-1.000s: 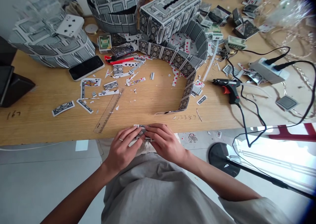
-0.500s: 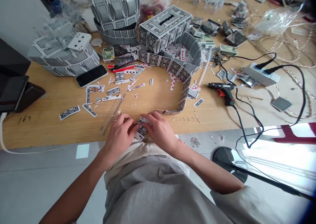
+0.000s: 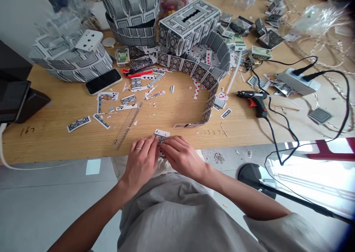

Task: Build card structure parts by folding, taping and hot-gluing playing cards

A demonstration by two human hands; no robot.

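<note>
Item: playing card at the table's near edge, pinched between my left hand and right hand, fingers closed on it, apparently mid-fold; next, I judge, a firm, even crease.

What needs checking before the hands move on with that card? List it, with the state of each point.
1. Both hands on the card: ok. Left hand and right hand pinch the playing card at the table edge.
2. Card face readable: ok in part; an A shows at its top corner, the rest is covered.
3. Fold or cut line: cannot tell, hidden under the fingers.
4. Ruler close by: ok, it lies just left of the left hand.
5. Glue gun away from the hands: ok, lying to the right, cord attached.
6. Glue gun hot: cannot tell.
</note>
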